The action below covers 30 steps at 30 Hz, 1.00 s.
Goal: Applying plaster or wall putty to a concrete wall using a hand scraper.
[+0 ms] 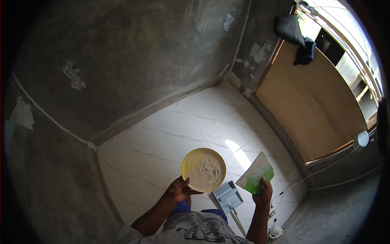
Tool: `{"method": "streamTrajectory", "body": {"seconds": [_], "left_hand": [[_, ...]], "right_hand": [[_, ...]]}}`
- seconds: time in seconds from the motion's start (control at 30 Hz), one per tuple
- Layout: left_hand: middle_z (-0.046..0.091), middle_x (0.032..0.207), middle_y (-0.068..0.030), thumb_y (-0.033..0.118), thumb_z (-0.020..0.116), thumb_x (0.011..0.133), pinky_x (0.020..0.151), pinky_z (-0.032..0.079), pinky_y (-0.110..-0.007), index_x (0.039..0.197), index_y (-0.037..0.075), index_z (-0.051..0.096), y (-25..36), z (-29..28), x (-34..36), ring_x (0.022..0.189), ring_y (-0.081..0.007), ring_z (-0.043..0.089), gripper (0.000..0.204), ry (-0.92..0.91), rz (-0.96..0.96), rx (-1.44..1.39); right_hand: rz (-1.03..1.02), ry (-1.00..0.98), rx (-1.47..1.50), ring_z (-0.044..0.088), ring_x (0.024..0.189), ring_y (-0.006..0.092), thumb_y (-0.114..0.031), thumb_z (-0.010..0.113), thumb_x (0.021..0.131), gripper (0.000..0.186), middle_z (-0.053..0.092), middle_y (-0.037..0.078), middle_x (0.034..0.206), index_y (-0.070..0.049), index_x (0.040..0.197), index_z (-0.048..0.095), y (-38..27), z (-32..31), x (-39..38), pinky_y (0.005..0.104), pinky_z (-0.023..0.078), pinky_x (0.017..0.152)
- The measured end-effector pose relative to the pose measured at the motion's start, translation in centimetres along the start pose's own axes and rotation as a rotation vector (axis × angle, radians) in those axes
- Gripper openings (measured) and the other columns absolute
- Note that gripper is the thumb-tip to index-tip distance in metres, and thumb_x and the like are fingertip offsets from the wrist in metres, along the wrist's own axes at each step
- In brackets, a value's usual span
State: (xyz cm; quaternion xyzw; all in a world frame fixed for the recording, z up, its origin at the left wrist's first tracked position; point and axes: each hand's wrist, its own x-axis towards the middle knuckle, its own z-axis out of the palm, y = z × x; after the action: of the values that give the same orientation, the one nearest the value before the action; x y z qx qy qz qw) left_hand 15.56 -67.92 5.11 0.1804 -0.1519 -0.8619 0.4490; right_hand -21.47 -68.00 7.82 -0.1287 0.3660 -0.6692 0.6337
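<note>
So the left hand (178,190) has a round yellow plate (203,169) pinched at its lower-left rim, thumb over the edge and the other fingers underneath; the plate is held out flat above the floor and it's loaded with a layer of whitish putty (206,170), with bare yellow showing only along the left side. The right hand (263,196) is closed around the bottom corner of a green plastic scraper (256,175), blade pointing up and tilted to the left; most of the blade is smeared with the same whitish stuff, only the lower part still looks green. The two hands are near each other but apart, plate on the left, scraper on the right.

Down between them on the white marbled tile floor (162,142) there's a grey paint tray (228,196) with a long handle (237,221) running from it toward the bottom edge; a white cable (300,181) snakes across the floor on the right toward a power strip (271,214). The walls (122,61) are bare grey cement with pale patches; off to the right stands a brown wooden door (313,105) with dark clothes (296,36) hung over its top.
</note>
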Motion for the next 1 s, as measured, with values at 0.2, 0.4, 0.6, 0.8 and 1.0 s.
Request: {"method": "streamTrajectory", "body": {"seconds": [0.2, 0.4, 0.6, 0.8, 1.0], "left_hand": [[0.052, 0.138, -0.0191, 0.032, 0.068, 0.092, 0.099, 0.051, -0.058, 0.147, 0.005, 0.033, -1.6, -0.1, -0.7, 0.123, -0.038, 0.056, 0.07, 0.096, 0.156, 0.025], [0.051, 0.138, -0.0189, 0.033, 0.066, 0.094, 0.105, 0.048, -0.056, 0.148, 0.004, 0.03, -3.8, 0.0, -0.1, 0.123, -0.0372, 0.057, 0.071, 0.138, 0.229, 0.04], [0.051, 0.139, -0.0185, 0.033, 0.066, 0.094, 0.102, 0.05, -0.056, 0.147, 0.003, 0.032, -5.0, -1.8, 1.2, 0.125, -0.0365, 0.056, 0.069, 0.131, 0.279, 0.124], [0.051, 0.139, -0.0194, 0.032, 0.069, 0.092, 0.098, 0.054, -0.057, 0.147, 0.005, 0.033, -4.5, -3.6, 3.6, 0.122, -0.0379, 0.058, 0.071, 0.119, 0.411, 0.195], [0.045, 0.144, -0.0236, 0.03, 0.067, 0.093, 0.099, 0.053, -0.058, 0.149, 0.002, 0.029, -6.1, -3.7, 5.1, 0.125, -0.0428, 0.055, 0.073, 0.114, 0.543, 0.158]], "right_hand": [[0.046, -0.072, -0.062, 0.064, 0.107, 0.0285, -0.013, 0.056, 0.097, 0.035, 0.062, 0.013, 0.119, -0.001, 0.129, 0.05, 0.3, 0.7, 1.2, 0.0461, 0.053, 0.095], [0.069, -0.139, -0.117, 0.067, 0.096, 0.0251, -0.01, 0.06, 0.093, 0.031, 0.064, 0.01, 0.109, -0.001, 0.122, 0.053, -0.6, 0.9, 4.0, 0.0421, 0.057, 0.087], [0.045, -0.246, -0.145, 0.065, 0.095, 0.0235, -0.015, 0.061, 0.091, 0.039, 0.062, 0.01, 0.107, 0.001, 0.125, 0.051, 1.4, 2.0, 8.0, 0.0377, 0.055, 0.087], [0.085, -0.324, 0.064, 0.065, 0.098, 0.0241, -0.013, 0.06, 0.094, 0.034, 0.062, 0.011, 0.111, -0.001, 0.126, 0.052, 4.2, 1.7, 14.5, 0.0403, 0.055, 0.087], [0.144, -0.365, 0.243, 0.061, 0.11, 0.0262, -0.017, 0.059, 0.097, 0.037, 0.06, 0.012, 0.119, -0.001, 0.129, 0.05, 4.2, 2.5, 21.0, 0.0437, 0.05, 0.099]]}}
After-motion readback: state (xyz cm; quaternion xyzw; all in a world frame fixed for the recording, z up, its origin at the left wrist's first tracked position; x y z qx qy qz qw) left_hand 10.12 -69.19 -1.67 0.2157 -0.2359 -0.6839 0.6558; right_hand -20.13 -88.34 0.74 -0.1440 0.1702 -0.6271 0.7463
